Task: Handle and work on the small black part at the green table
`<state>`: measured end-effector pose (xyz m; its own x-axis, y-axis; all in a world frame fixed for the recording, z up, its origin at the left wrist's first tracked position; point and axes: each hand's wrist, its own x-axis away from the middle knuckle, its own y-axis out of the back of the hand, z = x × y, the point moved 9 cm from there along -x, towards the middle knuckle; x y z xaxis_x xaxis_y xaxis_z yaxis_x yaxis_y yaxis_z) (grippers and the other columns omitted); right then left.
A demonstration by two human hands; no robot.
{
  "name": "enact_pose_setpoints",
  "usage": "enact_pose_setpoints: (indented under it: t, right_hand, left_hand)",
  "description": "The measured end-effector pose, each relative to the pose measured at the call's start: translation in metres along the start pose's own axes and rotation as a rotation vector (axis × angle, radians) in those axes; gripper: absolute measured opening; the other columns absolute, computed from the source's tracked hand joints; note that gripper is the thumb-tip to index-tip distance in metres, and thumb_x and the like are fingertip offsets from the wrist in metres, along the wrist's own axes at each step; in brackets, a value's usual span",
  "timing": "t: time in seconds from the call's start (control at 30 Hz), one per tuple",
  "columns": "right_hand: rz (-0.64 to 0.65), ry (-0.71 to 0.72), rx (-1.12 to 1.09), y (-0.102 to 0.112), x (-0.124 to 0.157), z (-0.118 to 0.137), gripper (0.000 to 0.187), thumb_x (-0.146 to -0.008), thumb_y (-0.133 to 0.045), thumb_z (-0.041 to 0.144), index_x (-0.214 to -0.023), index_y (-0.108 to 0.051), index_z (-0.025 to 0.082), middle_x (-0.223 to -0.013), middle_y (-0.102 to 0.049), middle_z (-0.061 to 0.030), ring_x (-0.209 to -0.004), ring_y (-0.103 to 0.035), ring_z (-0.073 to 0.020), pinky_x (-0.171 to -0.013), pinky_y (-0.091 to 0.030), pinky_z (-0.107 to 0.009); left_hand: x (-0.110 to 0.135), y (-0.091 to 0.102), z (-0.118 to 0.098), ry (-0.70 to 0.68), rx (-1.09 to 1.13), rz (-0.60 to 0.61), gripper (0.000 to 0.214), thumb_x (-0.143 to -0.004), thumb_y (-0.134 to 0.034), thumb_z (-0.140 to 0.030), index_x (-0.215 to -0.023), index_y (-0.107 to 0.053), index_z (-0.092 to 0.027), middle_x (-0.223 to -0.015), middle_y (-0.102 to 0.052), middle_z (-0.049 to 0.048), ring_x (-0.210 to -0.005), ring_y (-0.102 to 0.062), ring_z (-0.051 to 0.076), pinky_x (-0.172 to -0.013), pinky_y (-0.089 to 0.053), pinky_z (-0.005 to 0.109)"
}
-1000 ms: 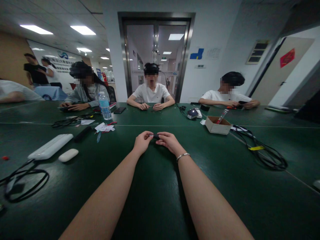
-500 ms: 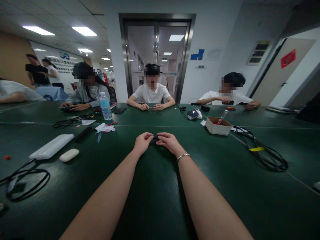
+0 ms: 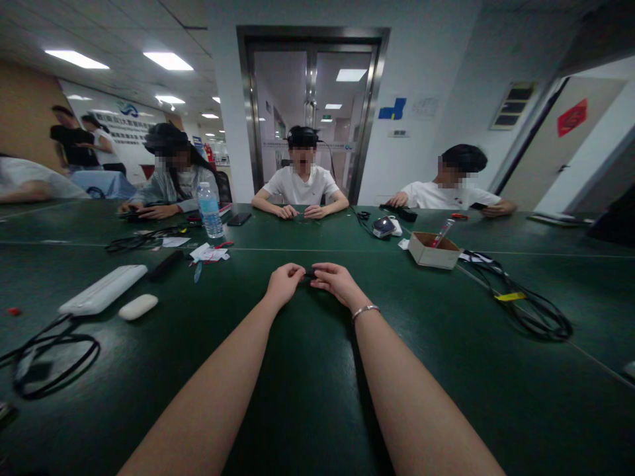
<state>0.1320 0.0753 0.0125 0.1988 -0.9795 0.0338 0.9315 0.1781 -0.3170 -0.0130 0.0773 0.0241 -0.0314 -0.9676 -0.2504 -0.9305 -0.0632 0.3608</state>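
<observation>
Between my two hands is a small black object point(image 3: 310, 272), too small and too covered by fingers to name. My left hand point(image 3: 284, 284) pinches its left end with thumb and fingertips. From the other side, the fingers of my right hand point(image 3: 338, 284) are closed on its right end. A silver bracelet point(image 3: 366, 311) circles my right wrist. Both forearms reach forward over the green table point(image 3: 307, 396), and the object is held just over its surface, or on it; I cannot tell which.
To the left lie a white power bank point(image 3: 103, 289), a white rounded case point(image 3: 138, 307), a cable point(image 3: 54, 367) and paper scraps point(image 3: 208, 252). A water bottle point(image 3: 210, 210) stands beyond. At right are a cardboard box point(image 3: 434, 251) and coiled black cable point(image 3: 540, 317). Several people sit opposite.
My hands keep their grip on the black object, with almost no movement. The person at the far right has lowered one hand toward the black item on the table.
</observation>
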Motion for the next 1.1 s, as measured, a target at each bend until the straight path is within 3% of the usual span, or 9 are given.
enact_pose_setpoints:
  t: [0.6,0.83,1.1]
  right_hand:
    - [0.038,0.01,-0.015,-0.002,0.0,0.001,0.022,-0.077,-0.059,-0.007,-0.091,-0.064,0.008,-0.089,-0.065,-0.0092,-0.062,-0.067,-0.0141,-0.063,-0.061,-0.023]
    - [0.043,0.02,-0.02,-0.001,-0.001,0.001,0.021,-0.076,-0.062,-0.005,-0.091,-0.065,0.009,-0.09,-0.066,-0.0091,-0.066,-0.067,-0.0148,-0.064,-0.061,-0.024]
    - [0.065,0.022,-0.049,0.0,-0.003,-0.001,0.022,-0.076,-0.06,-0.005,-0.092,-0.065,0.01,-0.088,-0.065,-0.0075,-0.069,-0.068,-0.0152,-0.067,-0.061,-0.025]
  left_hand:
    - [0.006,0.003,-0.007,0.035,-0.118,0.013,0.033,-0.082,-0.049,-0.046,-0.079,-0.063,-0.016,-0.069,-0.063,0.0026,-0.062,-0.056,0.015,-0.06,-0.04,0.027]
    - [0.011,0.004,-0.014,0.05,-0.239,-0.035,0.044,-0.085,-0.041,-0.053,-0.072,-0.061,-0.017,-0.064,-0.061,0.0022,-0.057,-0.053,0.015,-0.057,-0.035,0.027]
    - [0.009,-0.001,-0.016,0.092,-0.368,-0.009,0.051,-0.089,-0.028,-0.052,-0.07,-0.06,-0.019,-0.065,-0.061,0.0033,-0.06,-0.055,0.018,-0.057,-0.034,0.028]
